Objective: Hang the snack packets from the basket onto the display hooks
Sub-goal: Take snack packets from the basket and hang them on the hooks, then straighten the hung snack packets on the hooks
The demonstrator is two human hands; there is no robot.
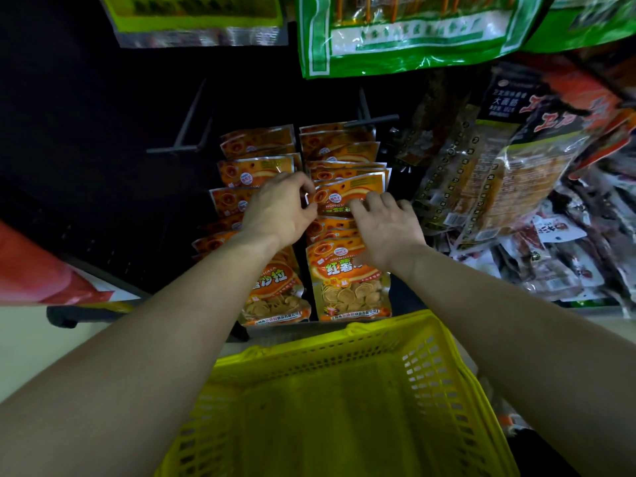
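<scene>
Packets (347,270) hang in two orange rows, frame centre; yellow basket (378,327) below shows none. Left hand (278,208) pinches a right-row packet (351,191) at its top corner; right hand's (387,227) grip curls over its upper edge. Recommended: line its hole with the hook (373,120), upper centre, then slide fully back.
</scene>
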